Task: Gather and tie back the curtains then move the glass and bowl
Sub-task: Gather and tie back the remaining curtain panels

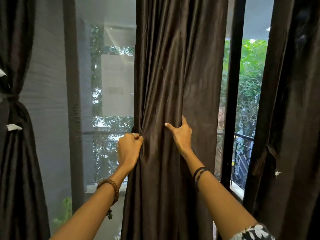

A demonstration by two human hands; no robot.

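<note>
A dark brown middle curtain (174,75) hangs loose in front of the window. My left hand (129,149) is closed on its bunched left edge at waist height. My right hand (181,134) presses into the cloth a little to the right, fingers pinching a fold and the index finger stretched left. The left curtain (19,153) is gathered and tied at its middle with a knot. The right curtain (290,118) hangs at the frame's edge with a tie-back (266,156) dangling on it. No glass or bowl is in view.
A mesh screen panel (52,101) fills the window to the left. A black window frame post (232,101) stands to the right, with a balcony railing (242,153) and trees beyond it.
</note>
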